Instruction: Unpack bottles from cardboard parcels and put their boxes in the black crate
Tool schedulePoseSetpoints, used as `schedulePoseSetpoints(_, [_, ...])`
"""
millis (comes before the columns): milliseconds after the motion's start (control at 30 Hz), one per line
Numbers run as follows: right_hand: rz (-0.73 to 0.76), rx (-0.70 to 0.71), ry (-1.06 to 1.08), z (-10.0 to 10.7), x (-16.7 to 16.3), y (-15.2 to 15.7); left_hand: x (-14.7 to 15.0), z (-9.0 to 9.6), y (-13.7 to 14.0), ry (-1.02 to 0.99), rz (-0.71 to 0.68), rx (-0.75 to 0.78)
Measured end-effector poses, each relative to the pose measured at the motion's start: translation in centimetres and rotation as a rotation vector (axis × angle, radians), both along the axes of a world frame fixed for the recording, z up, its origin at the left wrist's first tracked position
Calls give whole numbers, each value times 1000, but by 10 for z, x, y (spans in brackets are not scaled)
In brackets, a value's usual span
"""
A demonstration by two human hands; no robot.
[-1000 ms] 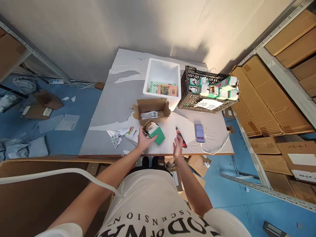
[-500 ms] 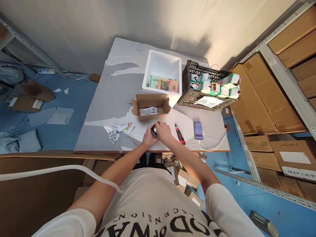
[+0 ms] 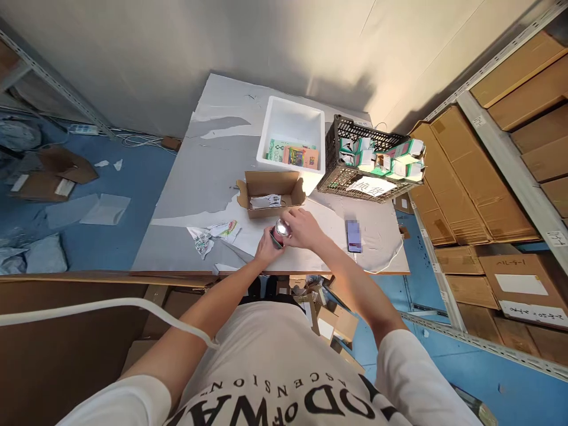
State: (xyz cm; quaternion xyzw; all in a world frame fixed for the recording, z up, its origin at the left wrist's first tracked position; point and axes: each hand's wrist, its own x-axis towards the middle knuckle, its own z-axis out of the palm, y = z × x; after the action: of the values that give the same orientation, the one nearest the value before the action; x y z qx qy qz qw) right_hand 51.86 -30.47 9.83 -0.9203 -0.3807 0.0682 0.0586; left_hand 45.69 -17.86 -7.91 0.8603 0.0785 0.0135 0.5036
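Near the table's front edge, my left hand (image 3: 266,247) is closed around a small dark box (image 3: 276,242). My right hand (image 3: 302,228) grips a pink jar with a shiny, round silver lid (image 3: 283,227), its lower part at the box's open top. Fingers and box hide the rest of the jar. Just beyond my hands, an open brown carton (image 3: 270,210) holds a crumpled printed wrapper (image 3: 266,201). Scraps of printed paper (image 3: 224,229) lie to the left.
A white foam box (image 3: 290,112) with coloured cards stands behind the carton. Beside it, a black plastic crate (image 3: 331,171) holds several green-and-white boxes. A phone (image 3: 354,236) on a white cable (image 3: 390,263) lies right. Shelves with cartons (image 3: 517,284) flank the table.
My right hand has lifted the silver-lidded jar partly up out of the small box, showing its pink side. The red-and-black knife seen earlier is now behind my right forearm.
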Motion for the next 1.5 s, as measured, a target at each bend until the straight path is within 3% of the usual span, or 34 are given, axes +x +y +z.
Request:
schedulePoseSetpoints(200, [-36, 542, 42, 64, 10, -27, -2, 6, -1, -46, 6, -103])
schedulePoseSetpoints(367, [-144, 939, 119, 88, 30, -42, -17, 35, 2, -166, 98, -302])
schedulePoseSetpoints(433, [-180, 1080, 223, 85, 40, -47, -26, 59, 4, -254, 117, -526])
schedulePoseSetpoints(500, [-228, 1231, 373, 75, 48, -50, -36, 89, 4, -197, 80, -855])
schedulePoseSetpoints(600, [-286, 1453, 657, 50, 52, -47, -49, 133, -2, 245, -181, -1325])
schedulePoseSetpoints(667, [-286, 1569, 824, 34, 49, -41, -56, 153, -7, 412, -251, -1461])
schedulePoseSetpoints(733, [-260, 1644, 945, 22, 44, -35, -61, 162, -13, 435, -221, -1511])
schedulePoseSetpoints(900, [-249, 1654, 981, 14, 35, -32, -68, 160, -25, 313, -61, -1428])
schedulePoseSetpoints(1133, [-342, 1320, 728, 28, 37, -50, -64, 143, -34, 127, 107, -1129])
schedulePoseSetpoints(1367, [-414, 1136, 739, 44, 30, -48, -63, 135, -42, 34, 171, -950])
schedulePoseSetpoints(1433, [-473, 1143, 712, 45, 31, -44, -64, 137, -42, 30, 176, -972])
schedulePoseSetpoints(1500, [-501, 1224, 744, 44, 33, -41, -64, 140, -38, 106, 130, -1143])
